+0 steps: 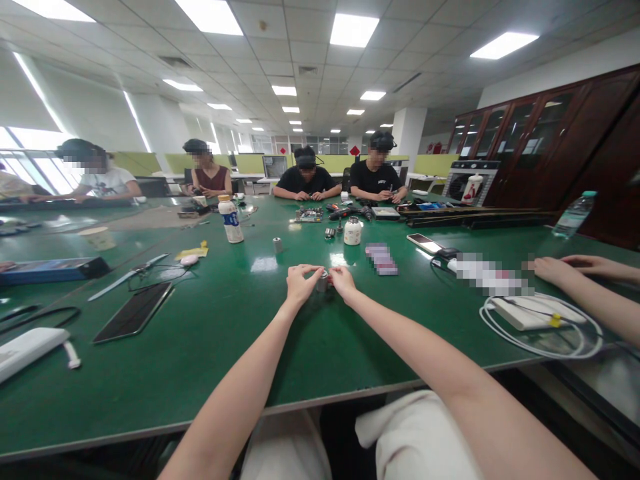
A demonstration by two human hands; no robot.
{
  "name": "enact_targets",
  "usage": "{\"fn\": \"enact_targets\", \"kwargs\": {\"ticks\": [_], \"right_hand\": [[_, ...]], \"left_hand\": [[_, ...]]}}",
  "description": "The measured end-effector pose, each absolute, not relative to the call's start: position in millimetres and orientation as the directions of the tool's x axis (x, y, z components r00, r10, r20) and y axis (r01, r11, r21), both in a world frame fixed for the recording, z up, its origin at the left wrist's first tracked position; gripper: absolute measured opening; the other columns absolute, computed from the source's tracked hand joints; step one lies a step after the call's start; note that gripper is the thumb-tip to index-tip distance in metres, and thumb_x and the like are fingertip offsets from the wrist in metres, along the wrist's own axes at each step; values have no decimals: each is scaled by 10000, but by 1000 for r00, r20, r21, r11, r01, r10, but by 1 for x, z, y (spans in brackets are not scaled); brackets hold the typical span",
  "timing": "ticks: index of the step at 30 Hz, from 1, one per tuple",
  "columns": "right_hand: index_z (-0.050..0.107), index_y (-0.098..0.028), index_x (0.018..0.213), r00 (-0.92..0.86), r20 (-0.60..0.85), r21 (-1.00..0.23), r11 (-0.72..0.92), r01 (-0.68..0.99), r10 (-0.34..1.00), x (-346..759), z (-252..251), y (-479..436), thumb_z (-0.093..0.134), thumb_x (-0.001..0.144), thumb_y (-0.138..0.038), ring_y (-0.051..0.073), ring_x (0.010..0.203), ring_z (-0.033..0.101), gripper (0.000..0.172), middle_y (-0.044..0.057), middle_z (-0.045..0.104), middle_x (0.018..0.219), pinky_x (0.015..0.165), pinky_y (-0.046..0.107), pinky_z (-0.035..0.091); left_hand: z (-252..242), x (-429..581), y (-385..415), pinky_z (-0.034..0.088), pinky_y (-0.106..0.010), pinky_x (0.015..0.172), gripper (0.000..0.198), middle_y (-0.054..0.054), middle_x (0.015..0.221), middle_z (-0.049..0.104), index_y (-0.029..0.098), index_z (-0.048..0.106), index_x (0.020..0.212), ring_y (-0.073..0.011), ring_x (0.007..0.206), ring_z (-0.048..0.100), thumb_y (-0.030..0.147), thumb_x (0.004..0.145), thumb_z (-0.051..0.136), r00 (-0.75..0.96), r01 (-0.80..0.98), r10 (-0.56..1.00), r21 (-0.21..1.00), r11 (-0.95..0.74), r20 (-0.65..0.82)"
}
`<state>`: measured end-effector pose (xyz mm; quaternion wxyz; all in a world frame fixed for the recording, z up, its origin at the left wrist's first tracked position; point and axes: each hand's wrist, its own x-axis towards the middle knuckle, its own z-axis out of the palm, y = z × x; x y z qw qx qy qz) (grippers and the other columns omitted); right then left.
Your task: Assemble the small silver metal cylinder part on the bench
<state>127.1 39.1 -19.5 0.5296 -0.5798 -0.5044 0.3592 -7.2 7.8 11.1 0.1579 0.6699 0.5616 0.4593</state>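
A small silvery metal cylinder (323, 283) stands on the green table between my two hands. My left hand (301, 283) has its fingertips closed on the cylinder's upper left side. From the right, my right hand (344, 281) pinches at the top of the same cylinder; a small reddish bit shows by its fingertips, too small to make out. A similar grey metal cylinder (277, 245) stands farther off to the left. Beyond my hands are a white patterned jar (353, 231) and a small metal part (330, 233).
On the green table (210, 360), a tablet (134, 312) lies left and a bottle (231, 219) stands back left. Rightward are a phone (424, 243), a white box (535, 312) with coiled cable, and another person's hands (555, 270). Several people sit across the table.
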Motion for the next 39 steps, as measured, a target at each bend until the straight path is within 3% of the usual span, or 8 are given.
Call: {"fn": "enact_targets", "kwargs": {"ticks": [4,9,12,15,21,25,31,39], "right_hand": [[639,-222,817,264,96,-982,47,184,960,127,-23,42,595,798,-241,159,639,657,52,-16,674,667,682,282,532],[627,-222,811,268,74,-986,29,167,961,126,-26,44,582,800,-221,163,652,666,47,-14,674,668,687,284,534],[627,-223,821,268,65,-987,23,157,961,125,-27,45,576,799,-208,164,664,669,57,-13,679,678,700,286,537],[629,-222,826,270,59,-989,19,149,961,125,-28,45,583,792,-200,163,675,671,61,-13,683,689,712,283,537],[629,-220,823,273,47,-991,11,135,961,124,-27,44,604,772,-177,152,686,670,71,-28,672,679,735,267,538],[622,-223,811,272,36,-992,1,128,962,124,-26,43,607,764,-154,151,689,671,84,-35,662,667,742,268,542],[621,-221,808,262,30,-993,-2,120,965,124,-25,43,608,766,-149,152,686,672,84,-35,659,658,738,272,545],[624,-215,795,250,30,-993,1,116,968,125,-25,42,617,764,-158,164,693,680,65,-15,681,690,737,287,552]], "left_hand": [[12,-4,5,429,-397,999,177,-42,998,754,301,799,899,-245,1089,581,402,814,681,-41,634,873,688,-353,486],[17,-5,2,416,-401,1005,229,-54,987,754,296,801,940,-266,1084,562,440,852,646,-176,661,811,678,-323,558],[16,-10,1,403,-481,987,247,-85,1077,738,302,805,958,-337,1139,510,459,845,651,-255,706,852,690,-159,457],[13,-15,-1,377,-540,977,218,-97,1150,718,302,814,922,-391,1173,459,441,817,682,-217,779,918,626,-42,332],[11,-16,-5,337,-554,992,203,-77,1265,663,341,812,895,-400,1201,429,472,800,691,-211,848,947,528,54,242],[9,-15,0,359,-537,991,215,-86,1219,685,316,803,921,-384,1223,437,454,831,664,-225,811,908,585,-28,355],[7,-8,9,439,-421,980,239,-58,921,760,252,775,848,-281,1072,601,460,825,659,-194,610,867,749,-259,458],[8,-4,7,487,-372,897,220,-37,856,771,249,763,804,-245,968,661,450,819,677,-116,579,862,739,-345,494]]}}
